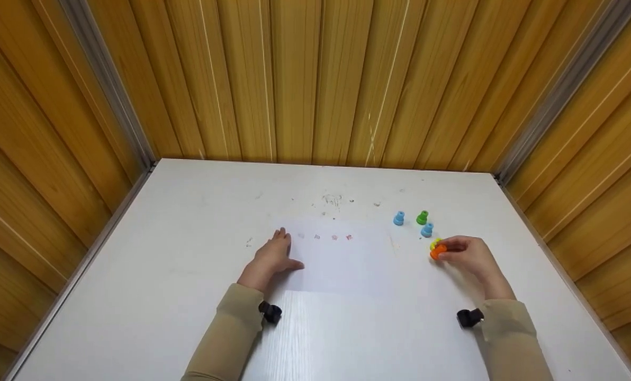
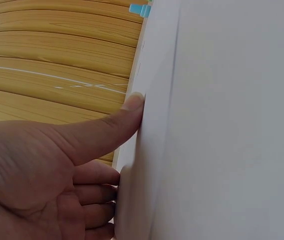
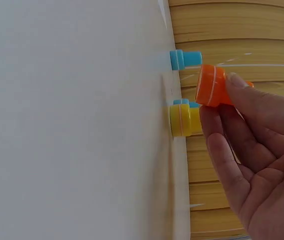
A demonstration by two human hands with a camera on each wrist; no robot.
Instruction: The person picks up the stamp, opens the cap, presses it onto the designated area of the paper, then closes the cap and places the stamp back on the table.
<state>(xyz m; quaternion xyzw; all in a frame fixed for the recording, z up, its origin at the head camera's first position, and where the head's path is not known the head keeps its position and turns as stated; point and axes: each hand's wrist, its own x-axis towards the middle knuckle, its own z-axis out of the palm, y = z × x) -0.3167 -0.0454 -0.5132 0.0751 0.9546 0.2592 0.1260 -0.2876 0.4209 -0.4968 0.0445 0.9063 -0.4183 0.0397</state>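
Observation:
My right hand point(image 1: 469, 259) pinches an orange stamp point(image 3: 211, 86) by its narrow handle, thumb on one side and fingers on the other. In the right wrist view the stamp is off the table. Just behind it stands a yellow stamp point(image 3: 180, 120), mostly covered by the orange one in the head view. My left hand point(image 1: 273, 256) rests on the left edge of a white sheet of paper point(image 1: 342, 267), thumb spread apart from the fingers. Along the upper part of the sheet runs a row of small faint printed marks point(image 1: 334, 237), the rightmost one reddest.
Beyond my right hand two blue stamps point(image 1: 398, 218) and a green stamp point(image 1: 422, 217) stand upright on the white table point(image 1: 215, 211). Dark smudges point(image 1: 332, 200) mark the tabletop behind the paper. Wood-patterned panels point(image 1: 294, 79) enclose the back and sides.

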